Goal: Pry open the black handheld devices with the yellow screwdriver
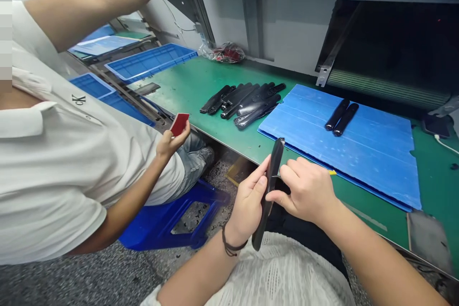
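My left hand (247,205) grips a long black plastic piece (267,210), held tilted over my lap. Closed around a thin tool, my right hand (308,191) is at the right side of that piece; the tool's yellow end (333,172) sticks out behind the knuckles, and its thin tip touches or nearly touches the black piece. Two similar black pieces (337,114) lie side by side on a blue board (376,153). A pile of more black pieces (245,100) rests on the green table (179,81).
At the left sits a person in a white shirt (71,167), a red object (180,124) in one hand. Blue crates (154,60), a blue stool (154,224), a plastic bag (227,52) and a phone (435,125) are around. A metal shelf edge runs overhead.
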A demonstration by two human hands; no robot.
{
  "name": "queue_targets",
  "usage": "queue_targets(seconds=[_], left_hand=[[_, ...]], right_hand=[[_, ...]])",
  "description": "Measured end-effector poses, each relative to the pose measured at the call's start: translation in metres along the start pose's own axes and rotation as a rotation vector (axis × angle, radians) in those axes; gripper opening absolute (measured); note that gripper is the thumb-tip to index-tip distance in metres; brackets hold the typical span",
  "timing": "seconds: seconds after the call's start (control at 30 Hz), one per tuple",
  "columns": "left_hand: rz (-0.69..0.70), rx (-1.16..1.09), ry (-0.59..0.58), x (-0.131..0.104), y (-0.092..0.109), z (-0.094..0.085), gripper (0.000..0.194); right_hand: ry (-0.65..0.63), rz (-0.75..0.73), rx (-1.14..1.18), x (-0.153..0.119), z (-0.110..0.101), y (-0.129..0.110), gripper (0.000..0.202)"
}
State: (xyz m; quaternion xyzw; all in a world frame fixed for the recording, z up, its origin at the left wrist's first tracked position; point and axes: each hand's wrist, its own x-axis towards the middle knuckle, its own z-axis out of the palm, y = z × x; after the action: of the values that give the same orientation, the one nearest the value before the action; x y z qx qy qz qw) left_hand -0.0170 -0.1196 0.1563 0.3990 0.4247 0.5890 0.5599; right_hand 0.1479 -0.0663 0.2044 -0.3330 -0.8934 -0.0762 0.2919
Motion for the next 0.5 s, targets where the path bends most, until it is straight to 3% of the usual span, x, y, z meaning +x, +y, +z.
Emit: queue_targets(seconds=[0.3,0.5], left_hand=[[-0.089,-0.053,0.073,0.014,0.011,0.004,0.067],[-0.092,-0.175,0.085,0.020,0.019,0.010,0.066]], right_hand=[[-0.069,0.006,0.106,-0.015,0.011,-0.018,0.058],[-0.012,-0.029,0.025,-0.018,0.015,-0.022,0.059]])
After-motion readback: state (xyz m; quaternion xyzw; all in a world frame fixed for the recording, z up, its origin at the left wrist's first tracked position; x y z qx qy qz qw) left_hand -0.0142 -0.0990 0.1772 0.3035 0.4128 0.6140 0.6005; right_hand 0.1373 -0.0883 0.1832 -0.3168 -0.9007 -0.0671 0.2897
